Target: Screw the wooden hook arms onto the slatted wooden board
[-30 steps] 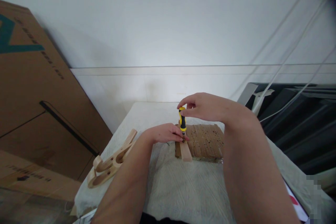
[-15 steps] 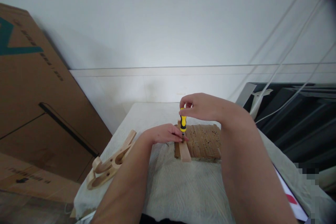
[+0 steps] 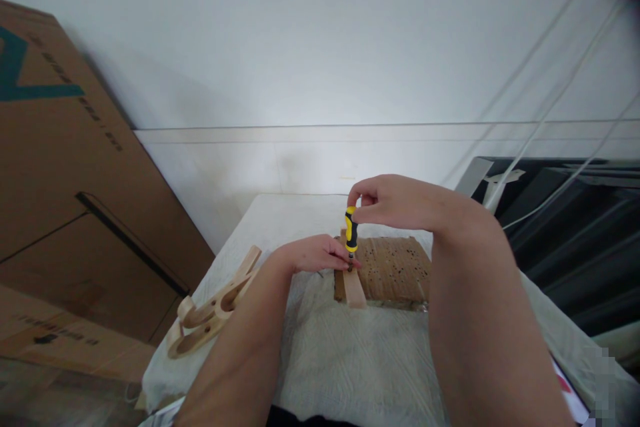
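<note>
A yellow-and-black screwdriver point(image 3: 351, 230) stands nearly upright, its tip down at a pale wooden strip point(image 3: 355, 290). My right hand point(image 3: 383, 200) grips the top of its handle between thumb and fingers. Low beside the tip, my left hand point(image 3: 327, 255) has its fingers closed on the strip, steadying it; the tip's exact contact is too small to make out. Under the strip lies a brown corrugated cardboard block point(image 3: 393, 270) dotted with many small holes, its right end partly behind my right forearm.
Curved wooden pieces point(image 3: 210, 327) with holes lie at the left of the cloth-covered table point(image 3: 330, 360). A big cardboard box point(image 3: 90, 240) stands at the left, a white wall point(image 3: 320, 47) behind. Black panels point(image 3: 575, 233) and white cables are on the right.
The screwdriver handle has turned, with its yellow and black faces swapped round. My right hand has shifted slightly right, while my left hand keeps its place on the strip.
</note>
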Available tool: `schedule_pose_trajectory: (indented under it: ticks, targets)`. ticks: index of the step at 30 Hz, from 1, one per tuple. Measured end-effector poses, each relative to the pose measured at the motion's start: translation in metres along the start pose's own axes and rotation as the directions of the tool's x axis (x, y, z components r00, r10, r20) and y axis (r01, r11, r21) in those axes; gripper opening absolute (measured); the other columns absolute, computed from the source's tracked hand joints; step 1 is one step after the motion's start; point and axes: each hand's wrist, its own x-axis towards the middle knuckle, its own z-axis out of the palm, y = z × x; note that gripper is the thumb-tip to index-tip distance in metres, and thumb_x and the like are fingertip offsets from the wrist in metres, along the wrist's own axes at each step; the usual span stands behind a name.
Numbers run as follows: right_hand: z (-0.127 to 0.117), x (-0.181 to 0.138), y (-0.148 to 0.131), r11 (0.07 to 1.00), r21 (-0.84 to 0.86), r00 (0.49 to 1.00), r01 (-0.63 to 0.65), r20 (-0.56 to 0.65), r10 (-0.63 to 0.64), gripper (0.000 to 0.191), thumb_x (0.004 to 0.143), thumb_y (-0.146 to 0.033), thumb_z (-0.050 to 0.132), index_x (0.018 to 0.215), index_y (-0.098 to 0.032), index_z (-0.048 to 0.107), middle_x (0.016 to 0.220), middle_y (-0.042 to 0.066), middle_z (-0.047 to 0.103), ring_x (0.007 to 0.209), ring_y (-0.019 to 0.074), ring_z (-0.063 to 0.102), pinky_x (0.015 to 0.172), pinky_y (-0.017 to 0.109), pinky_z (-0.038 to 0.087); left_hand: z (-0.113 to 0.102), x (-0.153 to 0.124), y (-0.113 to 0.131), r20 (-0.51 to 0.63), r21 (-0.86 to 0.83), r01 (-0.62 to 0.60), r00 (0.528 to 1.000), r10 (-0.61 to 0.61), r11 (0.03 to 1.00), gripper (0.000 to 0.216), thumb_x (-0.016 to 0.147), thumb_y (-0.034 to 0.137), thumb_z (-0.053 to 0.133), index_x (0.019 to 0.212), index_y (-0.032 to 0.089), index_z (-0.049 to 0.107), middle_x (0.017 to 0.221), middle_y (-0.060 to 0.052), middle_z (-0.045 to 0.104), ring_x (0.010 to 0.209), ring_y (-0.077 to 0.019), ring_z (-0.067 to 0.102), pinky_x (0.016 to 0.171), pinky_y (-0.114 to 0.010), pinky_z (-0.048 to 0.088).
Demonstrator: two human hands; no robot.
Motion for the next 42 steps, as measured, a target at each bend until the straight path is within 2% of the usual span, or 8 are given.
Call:
schedule_pose_trajectory:
  ticks: [6, 11, 17, 20, 24, 30, 36, 42]
  targets:
    - [0.0062, 0.0017, -0.0012, 1.000, -0.021, 0.999, -0.017, -0.035, 0.016, 0.021, 0.071, -0.038, 0.052, 0.077, -0.020, 0.062, 0.074, 0.002, 0.062, 0.060, 0.0131, 0.050, 0.049, 0.025, 0.031, 0.0002, -0.0002, 0.0001, -0.008, 0.013, 0.019, 1.000, -0.018, 1.000, 0.019, 0.081, 0.018, 0.055, 0.091, 0.017, 0.071, 0.104, -0.002, 0.069, 0.095, -0.0123, 0.059, 0.088, -0.024, 0.041]
    - [0.0057, 0.0030, -0.0023, 0.998, 0.000, 0.998, 0.062, -0.001, -0.062, 0.019, 0.072, -0.031, 0.050, 0.081, -0.021, 0.063, 0.075, 0.002, 0.063, 0.064, 0.0140, 0.051, 0.053, 0.025, 0.034, -0.0003, 0.0001, 0.0007, 0.000, 0.012, 0.002, 1.000, -0.002, 1.000, 0.017, 0.081, 0.017, 0.055, 0.087, 0.017, 0.071, 0.104, -0.002, 0.069, 0.098, -0.0131, 0.058, 0.090, -0.025, 0.041]
    - [0.0041, 0.0037, -0.0030, 0.997, 0.021, 0.997, 0.072, 0.013, -0.072, 0.026, 0.074, -0.030, 0.050, 0.092, -0.022, 0.068, 0.084, 0.003, 0.066, 0.069, 0.0148, 0.055, 0.057, 0.025, 0.036, 0.0002, 0.0023, -0.0037, -0.007, -0.008, 0.004, 1.000, -0.004, 1.000, 0.016, 0.080, 0.016, 0.055, 0.084, 0.016, 0.070, 0.104, -0.002, 0.069, 0.097, -0.0121, 0.059, 0.088, -0.024, 0.042]
    - [0.0035, 0.0016, -0.0030, 0.999, -0.025, 0.999, 0.033, -0.005, -0.034, 0.022, 0.074, -0.037, 0.053, 0.082, -0.021, 0.067, 0.074, 0.002, 0.064, 0.062, 0.0135, 0.052, 0.053, 0.025, 0.033, -0.0003, 0.0019, -0.0033, -0.007, 0.023, 0.004, 1.000, -0.003, 1.000, 0.019, 0.080, 0.016, 0.055, 0.091, 0.016, 0.071, 0.104, -0.002, 0.069, 0.095, -0.0123, 0.060, 0.088, -0.025, 0.042]
    - [0.0047, 0.0015, -0.0026, 0.995, -0.097, 0.999, -0.033, -0.028, 0.030, 0.031, 0.074, -0.049, 0.053, 0.068, -0.019, 0.061, 0.064, 0.002, 0.059, 0.055, 0.0124, 0.047, 0.048, 0.026, 0.028, -0.0011, 0.0015, -0.0018, 0.000, 0.051, -0.003, 1.000, 0.003, 0.999, 0.022, 0.081, 0.017, 0.055, 0.097, 0.017, 0.070, 0.102, -0.002, 0.070, 0.095, -0.0126, 0.060, 0.088, -0.025, 0.041]
    - [0.0062, 0.0055, -0.0030, 0.996, -0.080, 0.999, -0.026, -0.041, 0.023, 0.027, 0.076, -0.042, 0.054, 0.087, -0.022, 0.068, 0.084, 0.004, 0.066, 0.068, 0.0153, 0.055, 0.055, 0.026, 0.035, -0.0011, 0.0027, -0.0029, 0.000, 0.018, -0.008, 1.000, 0.008, 1.000, 0.020, 0.080, 0.017, 0.056, 0.092, 0.016, 0.071, 0.105, -0.003, 0.069, 0.096, -0.0127, 0.059, 0.088, -0.025, 0.042]
    - [0.0044, 0.0006, -0.0023, 1.000, -0.019, 1.000, 0.018, 0.007, -0.018, 0.032, 0.077, -0.037, 0.051, 0.097, -0.023, 0.071, 0.092, 0.005, 0.070, 0.075, 0.0179, 0.059, 0.063, 0.027, 0.041, -0.0004, 0.0012, -0.0036, -0.014, 0.031, 0.002, 1.000, -0.002, 1.000, 0.020, 0.081, 0.017, 0.056, 0.094, 0.017, 0.071, 0.105, -0.002, 0.069, 0.098, -0.0125, 0.059, 0.087, -0.024, 0.042]
    - [0.0038, 0.0007, -0.0034, 0.995, -0.084, 0.999, -0.045, 0.007, 0.046, 0.031, 0.074, -0.048, 0.055, 0.077, -0.020, 0.069, 0.072, 0.003, 0.066, 0.061, 0.0152, 0.054, 0.050, 0.027, 0.033, -0.0003, 0.0017, -0.0030, -0.012, 0.030, -0.004, 1.000, 0.005, 1.000, 0.021, 0.080, 0.016, 0.056, 0.094, 0.017, 0.071, 0.103, -0.002, 0.070, 0.095, -0.0122, 0.060, 0.087, -0.024, 0.042]
